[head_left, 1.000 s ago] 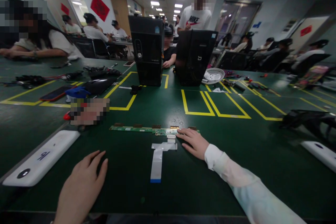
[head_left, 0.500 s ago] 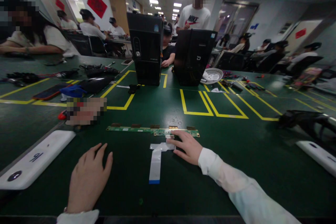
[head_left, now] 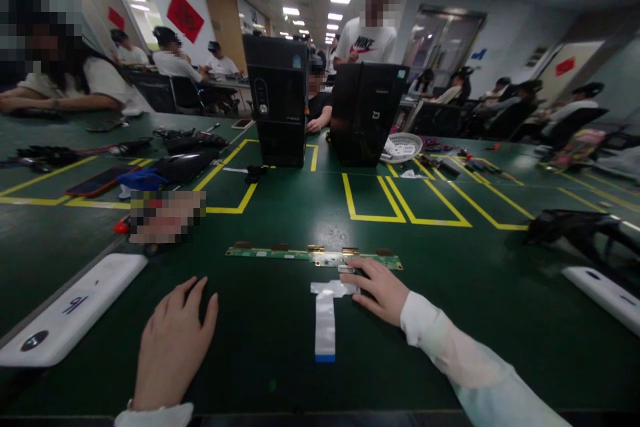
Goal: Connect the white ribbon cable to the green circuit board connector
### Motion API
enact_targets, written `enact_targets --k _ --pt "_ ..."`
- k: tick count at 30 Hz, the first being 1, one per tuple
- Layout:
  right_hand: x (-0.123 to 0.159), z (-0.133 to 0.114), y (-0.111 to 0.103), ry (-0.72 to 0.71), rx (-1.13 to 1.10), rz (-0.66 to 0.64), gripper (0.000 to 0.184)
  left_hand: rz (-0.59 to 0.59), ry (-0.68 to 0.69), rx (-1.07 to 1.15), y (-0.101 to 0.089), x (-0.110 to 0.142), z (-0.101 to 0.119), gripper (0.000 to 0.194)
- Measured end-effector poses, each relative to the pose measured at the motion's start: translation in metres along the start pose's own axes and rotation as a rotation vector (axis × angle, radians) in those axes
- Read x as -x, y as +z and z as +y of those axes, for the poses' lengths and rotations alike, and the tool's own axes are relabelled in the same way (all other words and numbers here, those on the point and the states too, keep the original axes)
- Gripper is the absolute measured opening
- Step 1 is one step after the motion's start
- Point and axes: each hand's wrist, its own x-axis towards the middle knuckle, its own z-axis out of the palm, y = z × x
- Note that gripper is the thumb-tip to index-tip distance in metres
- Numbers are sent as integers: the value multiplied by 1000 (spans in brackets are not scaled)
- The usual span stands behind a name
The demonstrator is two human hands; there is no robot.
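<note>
A long narrow green circuit board (head_left: 280, 254) lies across the green table in front of me. A white flat ribbon cable (head_left: 325, 320) with a blue end runs from the board's middle toward me. My right hand (head_left: 383, 290), in a white sleeve, rests with its fingers stretched flat on the cable's top end, right by the board's connector. My left hand (head_left: 173, 343) lies flat and open on the bare table to the left, holding nothing.
A white flat device (head_left: 70, 310) lies at the left and another (head_left: 605, 290) at the right. Two black computer cases (head_left: 280, 97) stand behind yellow floor-tape boxes (head_left: 380, 200). A white basket (head_left: 404, 145), phones and tools lie further back. Other people sit around the tables.
My right hand slid from the board's edge down onto the cable's top end. The view shifted, so board and cable now sit further right. My left hand stayed flat.
</note>
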Motion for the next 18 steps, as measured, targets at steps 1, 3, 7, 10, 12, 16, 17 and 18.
enact_targets --k 1,3,7,10,12,16,17,18 --pt "11 4 -1 19 6 14 38 -1 -1 3 1 0 0 65" --pt "35 11 -4 68 19 54 39 -5 -6 9 2 -1 -2 65" --pt "97 25 -12 208 60 129 41 -38 -13 13 5 -2 -4 66" --pt "144 34 -20 347 85 151 42 -49 -15 10 4 -2 -5 67" --pt "173 41 -25 426 97 154 43 -43 -9 10 3 -2 -3 67" --pt "217 54 -32 553 114 195 45 -24 -5 0 1 -1 -1 68" --pt "225 56 -33 578 122 210 45 -18 -4 -3 1 0 0 68" --pt "232 59 -33 605 132 223 45 -15 -2 -4 2 0 0 69"
